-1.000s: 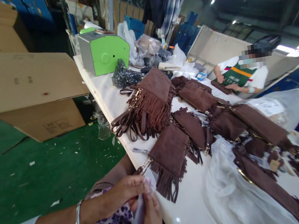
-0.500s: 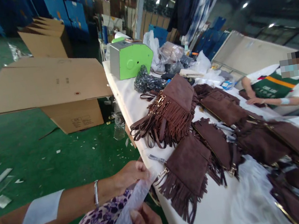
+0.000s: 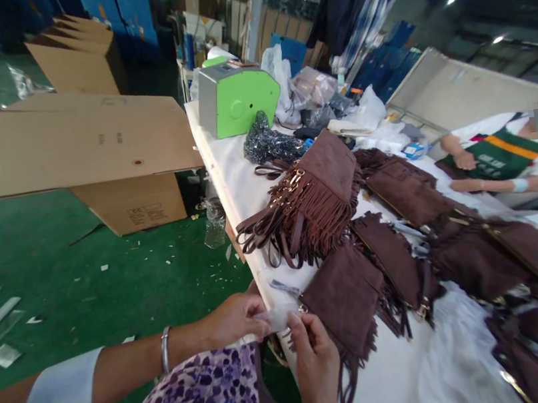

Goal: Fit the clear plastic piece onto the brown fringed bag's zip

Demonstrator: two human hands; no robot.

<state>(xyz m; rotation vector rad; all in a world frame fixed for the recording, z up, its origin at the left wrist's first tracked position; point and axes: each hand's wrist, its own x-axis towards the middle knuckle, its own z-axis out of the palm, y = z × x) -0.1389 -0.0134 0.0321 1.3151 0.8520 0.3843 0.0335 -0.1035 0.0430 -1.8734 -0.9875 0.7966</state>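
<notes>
At the table's near left edge my left hand (image 3: 238, 317) is closed, its fingertips pinching one end of a thin white strip (image 3: 277, 320), tissue or plastic film, I cannot tell which. My right hand (image 3: 315, 351) pinches the other end, so the strip runs short between the two hands. Just beyond lies a brown fringed suede bag (image 3: 345, 288) with a metal clasp, partly behind my right hand. A small clear packet (image 3: 284, 287) lies beside it. Farther up rests a pile of fringed bags (image 3: 329, 165) with looped straps.
More brown bags (image 3: 463, 253) and crumpled white plastic (image 3: 455, 349) cover the right side of the white table (image 3: 258, 193). A green machine (image 3: 246, 100) stands at the far end. Left are cardboard boxes (image 3: 62, 141) on the green floor. A co-worker (image 3: 495, 157) is across the table.
My right hand has moved up and to the right, over the table edge beside the fringed bag. The white strip, long and hanging before, now shows only as a short piece between my hands.
</notes>
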